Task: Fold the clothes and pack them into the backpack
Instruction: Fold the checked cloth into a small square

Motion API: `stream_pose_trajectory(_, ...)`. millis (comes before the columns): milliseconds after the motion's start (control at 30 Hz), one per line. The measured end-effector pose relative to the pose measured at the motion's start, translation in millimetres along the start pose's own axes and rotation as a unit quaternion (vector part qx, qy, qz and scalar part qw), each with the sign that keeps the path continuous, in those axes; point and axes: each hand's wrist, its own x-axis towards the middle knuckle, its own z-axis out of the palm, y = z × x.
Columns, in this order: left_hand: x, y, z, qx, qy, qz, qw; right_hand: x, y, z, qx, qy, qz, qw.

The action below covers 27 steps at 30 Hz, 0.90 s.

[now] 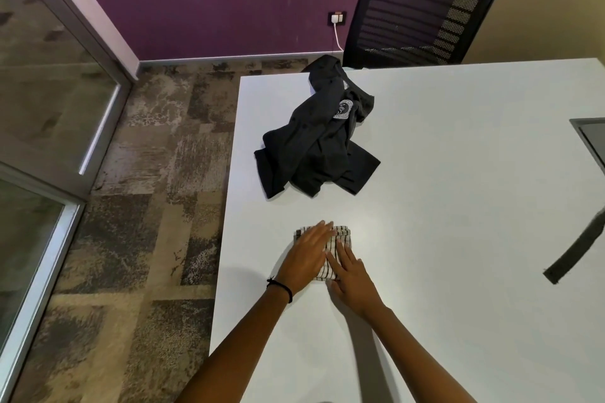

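Checked cloth (343,235), folded small, lying on white table (458,206) near its left edge. Pressed flat by left hand (309,258) and right hand (352,275), fingers straight, nothing gripped. Black shirt (314,147) crumpled toward the table's far edge, part overhanging that edge.

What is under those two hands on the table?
A small folded checked cloth, white with dark lines, lies flat on the white table. The left hand and right hand press on it with straight fingers, so its middle is covered.
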Motion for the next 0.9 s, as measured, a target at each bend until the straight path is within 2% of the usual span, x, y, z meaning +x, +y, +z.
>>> stream_pose_trajectory(67, -8.7, -9.4, 9.6, 0.039, -0.06, 0.021, 0.997, -1.5, 1.0, -3.6, 0.007, -0.005, -0.001, 1.0)
stream_pose_trajectory(167, -13.8, -26.1, 17.5, 0.093, -0.109, 0.004, 0.99, -4.8, -5.4, -19.2, 0.065, 0.048, 0.005, 0.997)
stream_pose_trajectory(233, -11.5, -30.7, 16.0, 0.121, -0.132, 0.006, 0.984, -4.7, -10.6, -27.2, 0.043, 0.071, -0.018, 0.996)
stream_pose_trajectory(367, -8.0, -34.3, 13.4, 0.165, -0.156, -0.011, 0.974, 4.8, -12.0, -29.5, -0.03, 0.034, -0.027, 0.999)
stream_pose_trajectory(433, -4.3, -33.4, 10.1, 0.174, -0.174, -0.031, 0.969, 12.9, -11.1, -31.6, -0.057, -0.033, 0.004, 0.998)
stream_pose_trajectory(667, 10.3, -29.4, -2.4, 0.223, -0.199, -0.051, 0.953, 33.7, -2.6, -31.2, -0.154, -0.079, 0.028, 0.984)
stream_pose_trajectory(767, 3.9, -24.2, -10.9, 0.187, -0.18, -0.046, 0.965, 36.4, 1.8, -24.7, -0.185, -0.064, 0.02, 0.98)
stream_pose_trajectory(900, -17.2, -38.5, 0.7, 0.148, -0.156, -0.085, 0.973, 33.6, -4.2, -34.6, -0.205, -0.052, -0.011, 0.977)
